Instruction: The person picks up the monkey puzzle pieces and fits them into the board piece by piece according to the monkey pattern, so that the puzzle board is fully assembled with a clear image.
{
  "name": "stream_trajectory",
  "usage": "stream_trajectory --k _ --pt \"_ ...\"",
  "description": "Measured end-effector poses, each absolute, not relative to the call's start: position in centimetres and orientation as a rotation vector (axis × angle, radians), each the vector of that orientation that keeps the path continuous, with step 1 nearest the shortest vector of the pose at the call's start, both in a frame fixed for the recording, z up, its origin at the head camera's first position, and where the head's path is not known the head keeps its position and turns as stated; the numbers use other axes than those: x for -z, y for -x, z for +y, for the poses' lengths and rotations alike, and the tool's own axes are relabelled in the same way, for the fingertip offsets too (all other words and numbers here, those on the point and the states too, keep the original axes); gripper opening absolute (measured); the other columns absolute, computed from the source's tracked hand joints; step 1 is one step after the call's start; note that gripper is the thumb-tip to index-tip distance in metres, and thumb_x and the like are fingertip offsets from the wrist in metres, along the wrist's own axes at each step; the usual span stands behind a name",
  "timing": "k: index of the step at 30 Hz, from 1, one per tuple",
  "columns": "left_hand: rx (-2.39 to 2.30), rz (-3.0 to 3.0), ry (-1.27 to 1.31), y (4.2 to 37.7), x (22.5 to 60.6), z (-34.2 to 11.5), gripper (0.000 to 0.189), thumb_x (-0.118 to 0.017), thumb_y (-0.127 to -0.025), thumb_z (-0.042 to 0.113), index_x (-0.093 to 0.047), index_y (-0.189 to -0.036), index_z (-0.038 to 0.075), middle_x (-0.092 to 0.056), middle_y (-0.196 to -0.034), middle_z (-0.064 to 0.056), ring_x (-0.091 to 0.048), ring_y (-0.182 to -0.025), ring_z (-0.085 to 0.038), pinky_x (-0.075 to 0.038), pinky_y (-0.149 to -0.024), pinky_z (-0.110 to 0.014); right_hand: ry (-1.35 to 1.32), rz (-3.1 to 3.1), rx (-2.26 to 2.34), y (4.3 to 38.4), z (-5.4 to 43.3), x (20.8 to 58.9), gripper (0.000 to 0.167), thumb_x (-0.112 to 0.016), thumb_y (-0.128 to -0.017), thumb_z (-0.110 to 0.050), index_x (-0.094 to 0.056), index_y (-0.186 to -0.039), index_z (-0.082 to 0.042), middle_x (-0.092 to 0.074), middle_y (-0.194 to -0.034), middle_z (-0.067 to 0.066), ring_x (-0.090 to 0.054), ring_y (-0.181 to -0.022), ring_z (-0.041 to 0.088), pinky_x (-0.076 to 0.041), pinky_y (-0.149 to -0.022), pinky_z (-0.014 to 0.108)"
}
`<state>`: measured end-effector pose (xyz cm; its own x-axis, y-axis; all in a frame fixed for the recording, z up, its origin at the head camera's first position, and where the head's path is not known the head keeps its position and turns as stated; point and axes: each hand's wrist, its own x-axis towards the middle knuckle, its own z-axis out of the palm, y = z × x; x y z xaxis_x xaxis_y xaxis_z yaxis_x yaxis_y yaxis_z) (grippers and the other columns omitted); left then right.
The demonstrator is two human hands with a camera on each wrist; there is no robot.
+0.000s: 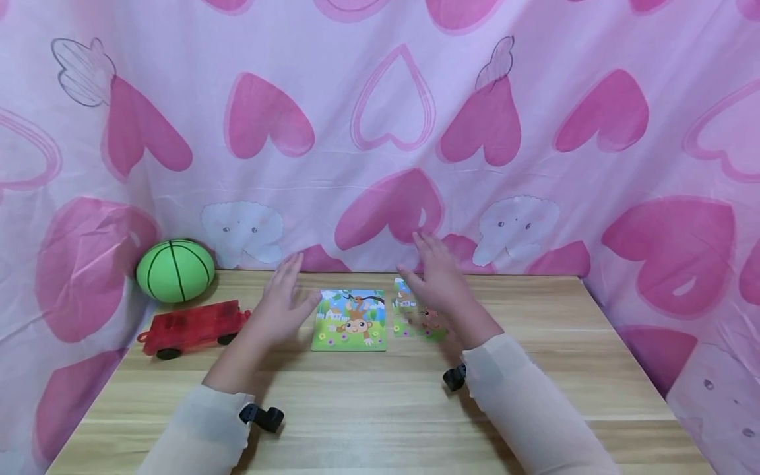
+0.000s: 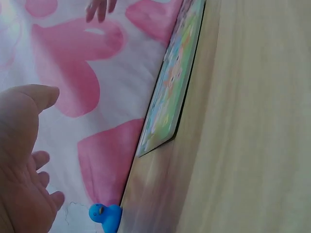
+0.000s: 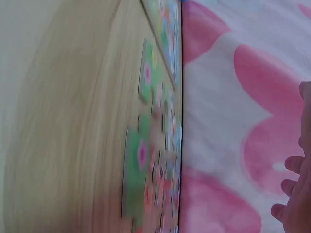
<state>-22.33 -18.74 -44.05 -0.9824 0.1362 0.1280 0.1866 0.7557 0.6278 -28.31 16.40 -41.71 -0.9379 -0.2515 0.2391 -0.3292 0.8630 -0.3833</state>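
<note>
Both hands are raised over the table on either side of a square monkey picture puzzle (image 1: 349, 336), and neither holds anything. My left hand (image 1: 284, 307) is just left of the puzzle, its fingers pointing away from me. To the right, my right hand (image 1: 439, 280) hovers over several loose puzzle pieces (image 1: 404, 328) and hides part of them. In the right wrist view, these pieces (image 3: 136, 170) lie flat and spread on the wood, with gaps between some. A blue toy duck (image 2: 111, 218) sits at the table's back edge in the left wrist view.
At the left of the wooden table (image 1: 368, 409) stand a green ball (image 1: 175, 270) with black lines and a red toy cart (image 1: 192, 326) with black wheels. A pink heart-patterned cloth (image 1: 380, 99) hangs behind the table and along its sides.
</note>
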Motion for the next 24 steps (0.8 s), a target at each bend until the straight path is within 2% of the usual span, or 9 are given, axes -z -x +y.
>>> stream_trajectory --k 5,10,16,19,24 --pt "1.166 -2.922 0.262 21.3 44.4 -19.0 0.095 -0.059 -0.099 0.072 -0.006 -0.172 0.043 -0.012 -0.183 -0.006 -0.016 -0.167 -0.044 -0.034 -0.116 -0.082 -0.472 -2.870 -0.730 28.6 15.2 41.7 0.087 -0.048 -0.102 -0.074 -0.023 -0.172 -0.029 -0.028 -0.179 -0.001 -0.025 -0.167 0.028 -0.028 -0.132 0.062" --pt "1.262 -2.981 0.304 20.9 45.2 -19.4 0.091 -0.067 -0.101 0.056 -0.014 -0.173 0.037 -0.014 -0.181 -0.012 -0.022 -0.165 -0.048 -0.042 -0.115 -0.077 -0.449 -2.884 -0.824 29.3 14.9 42.3 0.081 -0.055 -0.103 -0.068 -0.027 -0.171 -0.033 -0.037 -0.175 0.001 -0.031 -0.164 0.030 -0.032 -0.131 0.062" --pt "1.295 -3.059 0.378 20.7 46.2 -19.4 0.086 -0.072 -0.103 0.037 -0.023 -0.172 0.027 -0.021 -0.180 -0.011 -0.022 -0.166 -0.044 -0.035 -0.124 -0.071 -0.450 -2.911 -1.030 30.4 15.6 43.6 0.075 -0.064 -0.102 -0.062 -0.040 -0.166 -0.033 -0.054 -0.162 -0.002 -0.053 -0.149 0.030 -0.046 -0.122 0.060" --pt "1.280 -3.099 0.432 20.6 46.4 -19.3 0.084 -0.072 -0.102 0.035 -0.027 -0.172 0.023 -0.025 -0.179 -0.009 -0.022 -0.166 -0.041 -0.032 -0.128 -0.068 -0.461 -2.934 -1.133 30.9 16.1 44.2 0.070 -0.068 -0.103 -0.054 -0.045 -0.163 -0.028 -0.059 -0.155 0.001 -0.060 -0.143 0.030 -0.051 -0.119 0.057" --pt "1.223 -3.153 0.478 20.5 46.8 -19.2 0.082 -0.074 -0.100 0.037 -0.033 -0.170 0.024 -0.029 -0.178 -0.006 -0.024 -0.166 -0.039 -0.032 -0.129 -0.067 -0.465 -2.968 -1.227 31.6 16.6 44.6 0.060 -0.074 -0.102 -0.039 -0.055 -0.156 -0.021 -0.063 -0.150 0.005 -0.061 -0.140 0.030 -0.051 -0.119 0.052"
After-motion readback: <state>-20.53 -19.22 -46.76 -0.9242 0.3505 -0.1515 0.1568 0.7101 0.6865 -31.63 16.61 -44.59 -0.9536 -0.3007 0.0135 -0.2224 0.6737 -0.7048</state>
